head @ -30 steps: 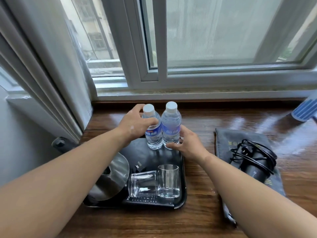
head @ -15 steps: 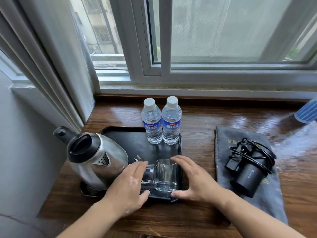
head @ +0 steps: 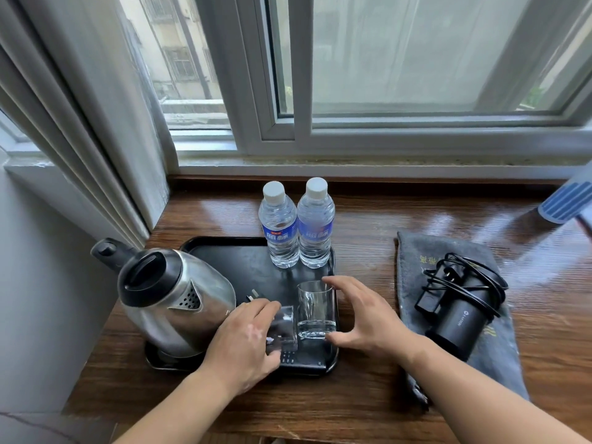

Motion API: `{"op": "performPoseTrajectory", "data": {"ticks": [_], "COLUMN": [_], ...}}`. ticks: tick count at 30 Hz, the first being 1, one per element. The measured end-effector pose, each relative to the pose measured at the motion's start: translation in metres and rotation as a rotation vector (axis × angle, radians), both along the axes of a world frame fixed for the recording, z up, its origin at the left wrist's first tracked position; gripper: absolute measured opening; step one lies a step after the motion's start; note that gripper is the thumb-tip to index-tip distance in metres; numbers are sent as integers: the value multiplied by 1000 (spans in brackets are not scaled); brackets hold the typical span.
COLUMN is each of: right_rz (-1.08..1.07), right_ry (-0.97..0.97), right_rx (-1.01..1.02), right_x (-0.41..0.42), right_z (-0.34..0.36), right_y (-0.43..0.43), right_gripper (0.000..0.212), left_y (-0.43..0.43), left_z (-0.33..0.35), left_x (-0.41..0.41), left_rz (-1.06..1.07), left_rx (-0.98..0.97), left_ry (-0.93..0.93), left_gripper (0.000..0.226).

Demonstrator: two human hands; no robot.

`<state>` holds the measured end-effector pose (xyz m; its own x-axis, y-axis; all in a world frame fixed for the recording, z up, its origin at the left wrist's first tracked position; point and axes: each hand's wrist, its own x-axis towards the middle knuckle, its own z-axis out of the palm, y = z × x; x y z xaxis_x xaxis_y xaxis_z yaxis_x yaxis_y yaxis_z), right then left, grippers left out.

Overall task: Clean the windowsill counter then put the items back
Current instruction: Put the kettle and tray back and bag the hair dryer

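On the wooden windowsill counter (head: 368,225) lies a black tray (head: 230,257). A steel kettle (head: 173,299) stands at its left, and two water bottles (head: 278,225) (head: 315,222) at its far right corner. Two clear glasses stand side by side at the tray's near right. My left hand (head: 243,341) lies over the left glass (head: 285,331), fingers on top and thumb below, holding it. My right hand (head: 368,318) is cupped beside the right glass (head: 315,309), with index tip at the rim, thumb near the base and the palm apart from it.
A black hair dryer (head: 455,318) wrapped in its cord lies on a grey cloth bag (head: 413,251) to the right of the tray. A blue striped object (head: 567,200) pokes in at the far right. A curtain (head: 80,123) hangs at the left, with the window frame behind.
Both hands left the two bottles and came back to the two glasses at the tray's near edge. The left hand now lies over the left glass. The bottles stand untouched.
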<state>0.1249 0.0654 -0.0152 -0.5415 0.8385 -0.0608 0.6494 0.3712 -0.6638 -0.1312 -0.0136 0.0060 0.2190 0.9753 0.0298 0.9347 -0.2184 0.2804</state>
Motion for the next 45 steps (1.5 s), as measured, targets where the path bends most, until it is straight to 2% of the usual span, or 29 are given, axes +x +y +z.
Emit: {"op": "performPoseTrajectory", "data": {"ticks": [5, 10, 14, 19, 29, 36, 45], "right_rz": [-26, -94, -175, -308, -432, -505, -526], "right_ry": [27, 97, 90, 110, 80, 104, 148], "right_rx": [-29, -114, -123, -228, -200, -189, -135], "right_x": [4, 2, -5, -16, -32, -37, -42], "right_z": [1, 6, 13, 14, 13, 8, 7], "right_y": [9, 21, 24, 26, 35, 41, 39], "right_gripper": [94, 90, 79, 55, 35, 42, 35], "left_y": [0, -6, -12, -12, 0, 13, 17], "left_z": [1, 9, 15, 11, 2, 1, -18], "left_x": [-1, 1, 5, 6, 13, 25, 32], "left_rz": [16, 128, 256, 292, 309, 366, 426], "left_rx": [21, 46, 42, 98, 43, 72, 73], "left_ry": [-136, -275, -403, -354, -151, -217, -392], "left_gripper": [65, 71, 65, 61, 75, 80, 95]}}
